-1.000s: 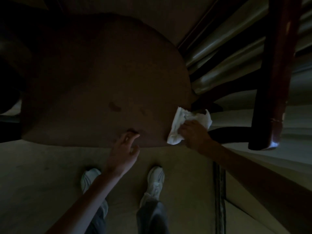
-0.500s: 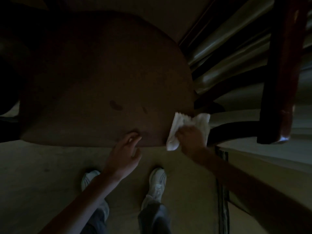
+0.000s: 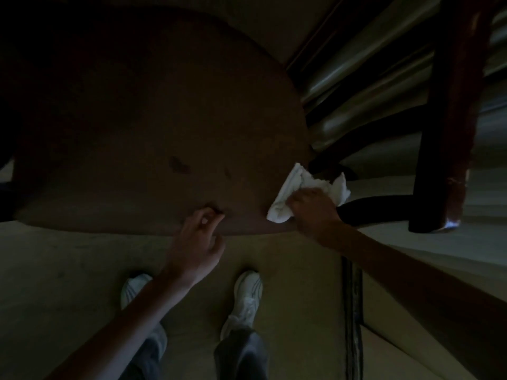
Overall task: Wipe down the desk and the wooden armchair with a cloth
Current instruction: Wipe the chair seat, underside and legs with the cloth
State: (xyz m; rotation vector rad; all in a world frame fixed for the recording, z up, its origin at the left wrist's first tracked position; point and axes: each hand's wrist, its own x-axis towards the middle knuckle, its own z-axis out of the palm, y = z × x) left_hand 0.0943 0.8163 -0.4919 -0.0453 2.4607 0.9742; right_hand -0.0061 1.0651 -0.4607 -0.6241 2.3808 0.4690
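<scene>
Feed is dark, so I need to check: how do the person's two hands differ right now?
The right hand presses a crumpled white cloth on the brown chair seat's right front corner; the left hand holds nothing. The right hand lies flat, the left hand's fingers curl loosely. Both sit at the seat's front edge.

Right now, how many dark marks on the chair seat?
2. The larger dark mark is near the middle of the chair seat; the smaller mark lies to its right, toward the cloth. Lighting is dim, so fainter ones may be missed.
</scene>
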